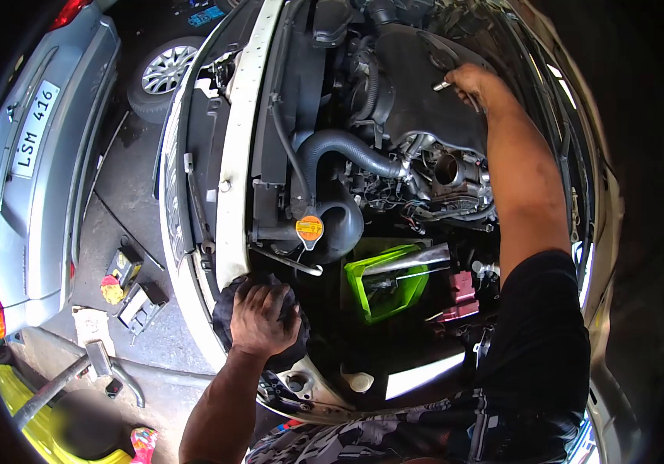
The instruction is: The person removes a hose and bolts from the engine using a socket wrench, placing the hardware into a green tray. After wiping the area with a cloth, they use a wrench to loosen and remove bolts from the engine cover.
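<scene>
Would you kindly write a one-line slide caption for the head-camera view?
Leaning over an open engine bay, the left hand rests on a dark cloth while the right hand holds a metal tool.

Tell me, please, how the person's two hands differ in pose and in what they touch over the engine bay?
The left hand rests near the body, pressing a dark cloth onto the car's front edge; the right hand stretches far across the bay. The left hand lies palm down, while the right hand's grip closes on a metal tool by the black engine cover. Both are bare.
</scene>
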Demonstrator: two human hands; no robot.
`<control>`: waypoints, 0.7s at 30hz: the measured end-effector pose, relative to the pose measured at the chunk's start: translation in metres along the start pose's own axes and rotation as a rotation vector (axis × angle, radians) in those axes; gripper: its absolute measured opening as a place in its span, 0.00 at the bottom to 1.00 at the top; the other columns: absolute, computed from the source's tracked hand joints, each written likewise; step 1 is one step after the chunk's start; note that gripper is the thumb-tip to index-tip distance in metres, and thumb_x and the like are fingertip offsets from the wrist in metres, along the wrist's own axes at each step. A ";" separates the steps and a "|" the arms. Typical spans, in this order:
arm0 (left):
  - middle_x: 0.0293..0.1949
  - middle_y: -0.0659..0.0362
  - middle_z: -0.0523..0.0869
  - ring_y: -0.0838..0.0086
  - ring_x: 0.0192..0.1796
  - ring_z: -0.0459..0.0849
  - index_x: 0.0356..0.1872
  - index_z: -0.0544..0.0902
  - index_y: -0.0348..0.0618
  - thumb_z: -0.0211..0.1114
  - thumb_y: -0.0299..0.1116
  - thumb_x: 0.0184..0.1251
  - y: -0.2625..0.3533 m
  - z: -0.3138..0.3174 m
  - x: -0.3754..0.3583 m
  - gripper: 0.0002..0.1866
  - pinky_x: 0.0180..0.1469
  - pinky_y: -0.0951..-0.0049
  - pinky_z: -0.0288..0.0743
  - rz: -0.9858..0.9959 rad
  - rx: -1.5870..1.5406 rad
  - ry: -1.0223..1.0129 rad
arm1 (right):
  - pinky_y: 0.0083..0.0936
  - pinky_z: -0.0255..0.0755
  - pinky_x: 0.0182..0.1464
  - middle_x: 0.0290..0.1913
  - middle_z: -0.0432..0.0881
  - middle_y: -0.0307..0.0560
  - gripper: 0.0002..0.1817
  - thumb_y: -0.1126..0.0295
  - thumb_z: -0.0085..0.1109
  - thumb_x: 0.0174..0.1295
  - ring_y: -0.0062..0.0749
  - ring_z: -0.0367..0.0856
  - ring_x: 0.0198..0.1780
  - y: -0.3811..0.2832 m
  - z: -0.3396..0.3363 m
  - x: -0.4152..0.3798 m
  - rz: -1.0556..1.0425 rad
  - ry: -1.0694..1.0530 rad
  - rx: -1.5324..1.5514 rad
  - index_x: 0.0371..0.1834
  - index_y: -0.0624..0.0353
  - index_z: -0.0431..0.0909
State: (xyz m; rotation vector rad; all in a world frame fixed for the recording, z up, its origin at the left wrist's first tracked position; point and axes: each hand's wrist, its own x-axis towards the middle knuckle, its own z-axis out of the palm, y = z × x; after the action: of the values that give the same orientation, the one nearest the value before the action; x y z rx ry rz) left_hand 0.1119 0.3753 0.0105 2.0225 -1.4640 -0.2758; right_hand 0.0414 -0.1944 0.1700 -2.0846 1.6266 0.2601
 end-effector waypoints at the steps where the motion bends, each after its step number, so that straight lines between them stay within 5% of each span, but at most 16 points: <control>1: 0.45 0.53 0.87 0.58 0.50 0.85 0.52 0.81 0.45 0.71 0.40 0.53 0.001 -0.001 0.000 0.23 0.66 0.51 0.68 -0.019 -0.004 -0.022 | 0.33 0.72 0.29 0.24 0.76 0.42 0.15 0.57 0.57 0.68 0.31 0.75 0.27 -0.006 0.001 -0.002 0.030 -0.007 0.000 0.32 0.59 0.78; 4: 0.47 0.54 0.87 0.59 0.54 0.84 0.54 0.82 0.45 0.70 0.43 0.56 0.004 -0.006 0.000 0.24 0.69 0.52 0.66 -0.045 0.012 -0.089 | 0.31 0.74 0.33 0.33 0.78 0.41 0.15 0.54 0.55 0.70 0.29 0.77 0.32 0.004 0.004 0.023 0.080 0.024 -0.026 0.42 0.54 0.79; 6: 0.49 0.54 0.87 0.61 0.57 0.83 0.55 0.82 0.45 0.68 0.45 0.58 0.003 -0.011 0.000 0.25 0.72 0.52 0.63 -0.084 0.036 -0.134 | 0.33 0.75 0.51 0.59 0.73 0.44 0.20 0.46 0.54 0.70 0.32 0.74 0.50 0.005 0.004 0.031 0.093 -0.006 0.021 0.53 0.47 0.79; 9: 0.51 0.54 0.86 0.61 0.59 0.83 0.55 0.82 0.45 0.68 0.45 0.59 0.002 -0.009 -0.003 0.25 0.72 0.52 0.62 -0.109 -0.008 -0.118 | 0.47 0.70 0.30 0.22 0.78 0.50 0.29 0.43 0.47 0.75 0.40 0.76 0.21 0.024 -0.001 0.098 -0.038 0.006 -0.368 0.45 0.62 0.82; 12: 0.52 0.54 0.86 0.61 0.59 0.83 0.55 0.82 0.46 0.69 0.44 0.58 -0.004 -0.012 -0.007 0.24 0.72 0.52 0.63 -0.118 -0.070 -0.103 | 0.43 0.75 0.54 0.52 0.82 0.66 0.28 0.56 0.61 0.67 0.53 0.83 0.53 0.032 0.010 0.084 -0.518 0.283 -0.630 0.63 0.65 0.73; 15: 0.47 0.54 0.86 0.59 0.54 0.84 0.52 0.82 0.47 0.71 0.42 0.54 0.001 -0.011 -0.002 0.23 0.69 0.52 0.66 -0.100 -0.036 -0.069 | 0.42 0.70 0.67 0.63 0.78 0.65 0.33 0.71 0.64 0.60 0.56 0.77 0.65 0.055 0.002 0.072 -0.631 0.341 -0.574 0.71 0.60 0.68; 18: 0.42 0.55 0.87 0.58 0.48 0.85 0.50 0.83 0.49 0.71 0.40 0.50 0.000 -0.004 0.000 0.23 0.65 0.52 0.68 -0.078 -0.008 -0.057 | 0.45 0.73 0.64 0.59 0.81 0.62 0.32 0.75 0.59 0.60 0.58 0.79 0.61 0.072 0.008 0.057 -0.682 0.544 -0.655 0.71 0.55 0.68; 19: 0.42 0.55 0.87 0.58 0.48 0.85 0.50 0.83 0.49 0.71 0.39 0.50 0.002 -0.006 0.002 0.23 0.65 0.52 0.69 -0.095 -0.014 -0.084 | 0.48 0.75 0.61 0.57 0.82 0.59 0.29 0.75 0.59 0.60 0.61 0.80 0.58 0.035 0.006 0.016 -0.427 0.404 -0.795 0.67 0.51 0.71; 21: 0.42 0.54 0.87 0.57 0.48 0.85 0.49 0.83 0.48 0.70 0.37 0.49 0.003 -0.004 0.007 0.22 0.65 0.52 0.69 -0.064 -0.036 -0.045 | 0.50 0.76 0.54 0.48 0.84 0.61 0.29 0.73 0.59 0.61 0.61 0.82 0.53 0.041 0.006 0.023 -0.655 0.481 -0.855 0.69 0.51 0.71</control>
State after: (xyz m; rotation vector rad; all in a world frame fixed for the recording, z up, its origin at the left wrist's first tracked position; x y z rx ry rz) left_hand 0.1137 0.3700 0.0167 2.0493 -1.4129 -0.3740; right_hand 0.0097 -0.2186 0.1444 -3.4171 1.0040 0.2615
